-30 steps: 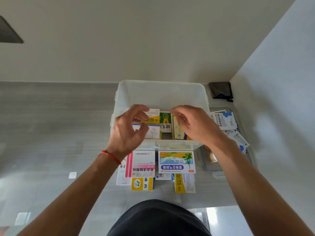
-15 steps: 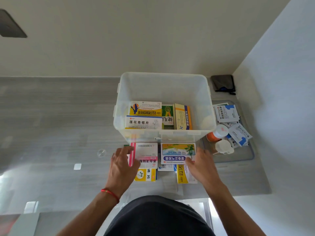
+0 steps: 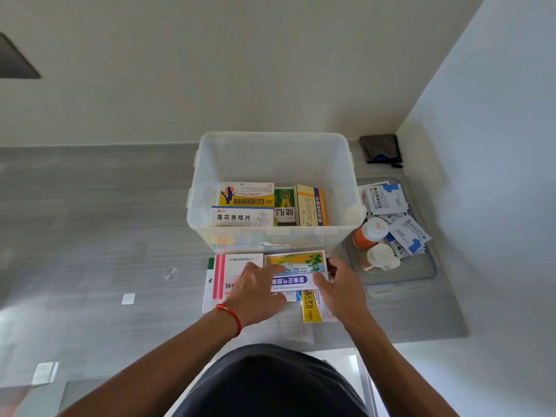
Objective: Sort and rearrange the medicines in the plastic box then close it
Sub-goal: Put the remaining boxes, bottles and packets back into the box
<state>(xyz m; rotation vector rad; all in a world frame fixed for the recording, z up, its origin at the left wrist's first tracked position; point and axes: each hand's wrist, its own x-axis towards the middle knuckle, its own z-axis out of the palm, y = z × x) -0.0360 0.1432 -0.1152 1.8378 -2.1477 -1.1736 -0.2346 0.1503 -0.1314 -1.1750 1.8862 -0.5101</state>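
While the clear box (image 3: 275, 164) is sitting open at frame centre holding four cartons (image 3: 242, 216), both hands are resting on loose cartons just below it: left hand (image 3: 255, 293), fingers straight, touching the blue-banded carton (image 3: 296, 270); right hand (image 3: 338, 288) gripping its right edge. Lid (image 3: 421, 272) is lying at right on the tabletop (image 3: 90, 236).

Grey wood-grain tabletop (image 3: 90, 224) ran along pale wall (image 3: 240, 70). Dark pouch (image 3: 380, 147) with blue detail lay in far right corner, against wall. Small white sticker (image 3: 128, 298) and round clear disc (image 3: 170, 273) sat on tabletop, left, apart.
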